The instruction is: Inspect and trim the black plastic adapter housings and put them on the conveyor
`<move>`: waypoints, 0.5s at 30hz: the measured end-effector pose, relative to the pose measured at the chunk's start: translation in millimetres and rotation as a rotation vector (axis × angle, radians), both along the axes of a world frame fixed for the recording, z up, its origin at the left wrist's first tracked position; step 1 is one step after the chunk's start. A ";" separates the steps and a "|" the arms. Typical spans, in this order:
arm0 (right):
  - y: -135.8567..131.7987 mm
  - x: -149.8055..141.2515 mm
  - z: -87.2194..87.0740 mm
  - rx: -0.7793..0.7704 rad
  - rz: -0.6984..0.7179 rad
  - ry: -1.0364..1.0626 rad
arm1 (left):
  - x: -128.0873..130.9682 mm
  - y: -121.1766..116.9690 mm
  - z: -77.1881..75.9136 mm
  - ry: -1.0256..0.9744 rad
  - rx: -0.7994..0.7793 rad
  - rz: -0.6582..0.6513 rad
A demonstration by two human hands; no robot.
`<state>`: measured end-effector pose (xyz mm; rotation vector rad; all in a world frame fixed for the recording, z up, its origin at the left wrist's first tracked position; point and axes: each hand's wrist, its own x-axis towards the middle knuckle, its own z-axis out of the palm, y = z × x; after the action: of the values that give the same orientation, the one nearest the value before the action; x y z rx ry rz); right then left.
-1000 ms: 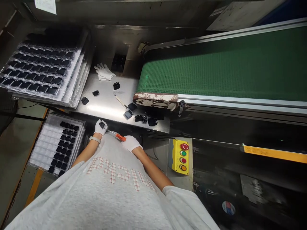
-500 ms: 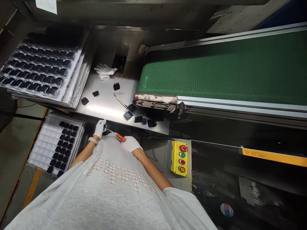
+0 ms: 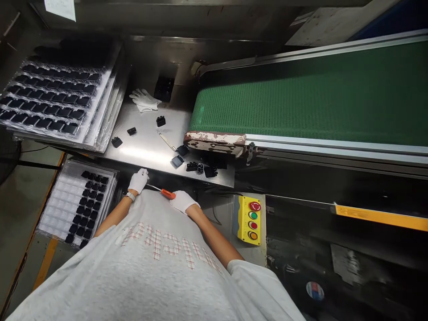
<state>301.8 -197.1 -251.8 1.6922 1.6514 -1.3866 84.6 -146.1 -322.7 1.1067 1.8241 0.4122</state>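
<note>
My left hand [image 3: 138,180], in a white glove, is closed in front of my shirt. Its fingers wrap a small black plastic part, nearly all hidden now but glimpsed in the earlier view. In a white glove too, my right hand [image 3: 182,201] grips an orange-handled tool [image 3: 167,194] with a thin metal shaft. That shaft points left and reaches my left hand; its tip is hidden there. Beyond my hands, several loose black plastic parts [image 3: 177,161] lie on the metal table [image 3: 140,149], along with a slim pale tool [image 3: 166,140].
Stacked trays of black parts [image 3: 50,96] stand at the left. Below them sits a partly filled tray [image 3: 63,196]. A spare white glove [image 3: 145,99] lies at the table's back. To the right are a green conveyor belt [image 3: 301,93] and a yellow button box [image 3: 249,220].
My left hand has turned, so its back faces up and covers the black part. The tool's shaft has tilted a little flatter. My right hand stays nearly still.
</note>
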 end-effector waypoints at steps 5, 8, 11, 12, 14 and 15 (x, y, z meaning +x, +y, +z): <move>5.0 6.0 -1.0 0.003 -0.003 -0.001 | 1.6 -1.0 1.4 -0.195 -0.078 0.193; 6.0 6.5 -2.5 -0.005 0.006 0.018 | -0.2 2.2 0.5 -0.342 -0.131 0.305; 5.2 4.2 -3.6 -0.009 0.016 0.026 | -2.5 3.9 -0.4 -0.518 -0.186 0.388; 4.7 3.3 -3.6 -0.011 0.016 0.023 | -3.4 3.9 -0.4 -0.576 -0.201 0.413; 3.7 2.2 -3.1 -0.016 0.014 0.015 | -5.6 3.7 0.2 -0.691 -0.213 0.462; 3.2 2.0 -2.5 -0.018 0.012 0.013 | -6.9 3.8 0.8 -0.747 -0.213 0.487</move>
<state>303.7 -193.9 -254.3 1.6642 1.6478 -1.4061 77.7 -142.3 -321.9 0.2713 1.3888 0.7732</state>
